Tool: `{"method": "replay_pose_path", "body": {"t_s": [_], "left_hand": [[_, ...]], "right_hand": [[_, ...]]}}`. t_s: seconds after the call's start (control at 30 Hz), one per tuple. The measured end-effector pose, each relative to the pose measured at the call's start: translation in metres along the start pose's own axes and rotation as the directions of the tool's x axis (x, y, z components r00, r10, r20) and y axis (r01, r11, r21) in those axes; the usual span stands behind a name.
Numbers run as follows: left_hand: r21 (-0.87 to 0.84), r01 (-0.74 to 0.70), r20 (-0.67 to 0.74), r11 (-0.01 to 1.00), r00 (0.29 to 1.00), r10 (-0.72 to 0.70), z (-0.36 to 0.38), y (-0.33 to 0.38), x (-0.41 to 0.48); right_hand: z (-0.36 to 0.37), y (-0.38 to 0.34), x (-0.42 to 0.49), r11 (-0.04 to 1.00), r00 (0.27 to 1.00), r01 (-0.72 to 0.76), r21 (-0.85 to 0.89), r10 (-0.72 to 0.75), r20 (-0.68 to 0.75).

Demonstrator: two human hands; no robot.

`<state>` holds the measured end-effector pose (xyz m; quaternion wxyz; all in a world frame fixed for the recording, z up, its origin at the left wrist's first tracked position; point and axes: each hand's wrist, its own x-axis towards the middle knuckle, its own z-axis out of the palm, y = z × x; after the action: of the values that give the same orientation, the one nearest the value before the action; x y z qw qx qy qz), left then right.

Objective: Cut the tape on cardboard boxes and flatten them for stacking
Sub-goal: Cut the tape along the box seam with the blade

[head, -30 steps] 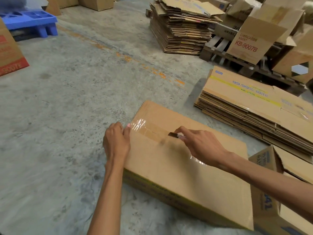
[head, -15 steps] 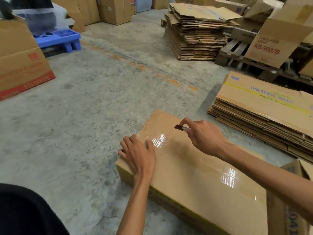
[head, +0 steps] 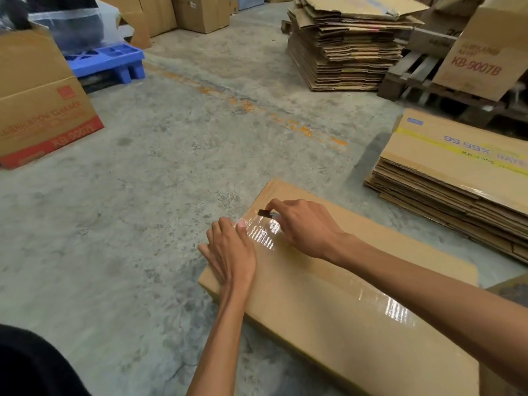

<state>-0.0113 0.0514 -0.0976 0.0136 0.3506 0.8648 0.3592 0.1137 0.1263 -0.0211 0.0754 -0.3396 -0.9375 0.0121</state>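
Now the blade (head: 264, 213) is at the far end of the tape (head: 264, 237), so the cut should run shallow along the seam, only through the film and not into the board. The right hand (head: 304, 228) pinches the blade between thumb and fingers, its grip pressed together on it. The left hand (head: 233, 252) lies on the box (head: 343, 304) with its fingers spread loose, the thumb touching the tape edge just beside the blade; I think this thumb is too near the cutting line and should move back toward 7 o'clock before the blade is drawn. It is better to pull the blade away from the holding hand, and to keep the box pressed flat so it cannot slide on the floor (head: 171, 167).

The box lies on the floor at about 5 o'clock of the view, long and low, plain brown. Clear shiny tape runs along its top seam, with bright reflections near the hands and again closer to the near end. A flat stack (head: 457, 178) waits at 3 o'clock, well apart
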Motion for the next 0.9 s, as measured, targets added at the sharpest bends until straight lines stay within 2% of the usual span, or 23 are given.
{"method": "replay_pose_path", "body": {"t_s": [0.2, 0.47, 0.9], "left_hand": [[-0.048, 0.013, 0.009, 0.999, 1.0, -0.013, 0.0, 0.0, 0.005], [-0.091, 0.04, -0.004, 0.995, 0.999, -0.04, 0.0, -0.003, 0.005], [-0.167, 0.066, -0.021, 0.984, 0.997, -0.071, -0.002, -0.005, 0.003]], "right_hand": [[0.007, -0.025, 0.024, 1.0, 0.999, 0.019, 0.013, -0.019, 0.05], [0.0, -0.048, 0.037, 0.995, 0.993, 0.014, -0.095, -0.003, 0.115], [-0.001, -0.046, 0.023, 0.974, 0.991, 0.089, -0.21, -0.065, 0.12]]}}
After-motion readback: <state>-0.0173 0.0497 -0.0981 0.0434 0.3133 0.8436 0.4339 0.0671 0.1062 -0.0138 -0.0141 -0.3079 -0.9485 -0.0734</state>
